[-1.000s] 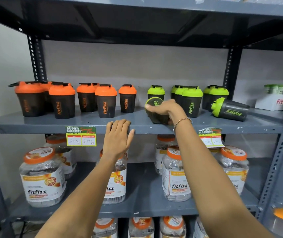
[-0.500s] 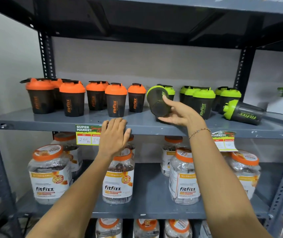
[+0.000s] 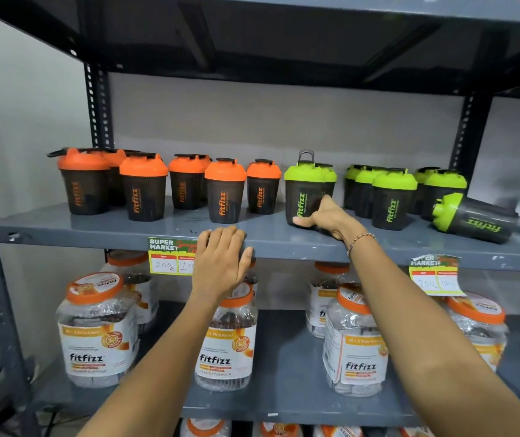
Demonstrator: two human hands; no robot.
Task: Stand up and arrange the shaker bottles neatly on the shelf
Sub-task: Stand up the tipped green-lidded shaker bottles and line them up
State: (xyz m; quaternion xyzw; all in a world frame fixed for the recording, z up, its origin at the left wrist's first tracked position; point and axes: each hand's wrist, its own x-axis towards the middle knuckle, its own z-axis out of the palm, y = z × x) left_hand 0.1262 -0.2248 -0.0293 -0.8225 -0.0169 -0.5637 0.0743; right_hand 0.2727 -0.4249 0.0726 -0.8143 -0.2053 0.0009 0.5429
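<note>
On the grey middle shelf (image 3: pixel 94 230) stand several black shaker bottles with orange lids (image 3: pixel 224 192) on the left and several with green lids (image 3: pixel 393 200) on the right. One green-lidded bottle (image 3: pixel 302 193) stands upright at the centre, its lid loop raised; my right hand (image 3: pixel 326 217) grips its lower body. Another green-lidded bottle (image 3: pixel 473 219) lies on its side at the far right. My left hand (image 3: pixel 221 263) rests flat over the shelf's front edge, holding nothing.
Price tags (image 3: pixel 170 255) hang from the shelf edge. Large fitfizz jars with orange lids (image 3: pixel 97 329) fill the shelf below. Perforated metal uprights (image 3: pixel 99 105) frame the rack, and a dark shelf overhangs close above. A white box sits at the far right.
The green-lidded bottle in my right hand went from lying on its side, through a tilt, to standing upright on the shelf. My left hand stayed on the shelf edge.
</note>
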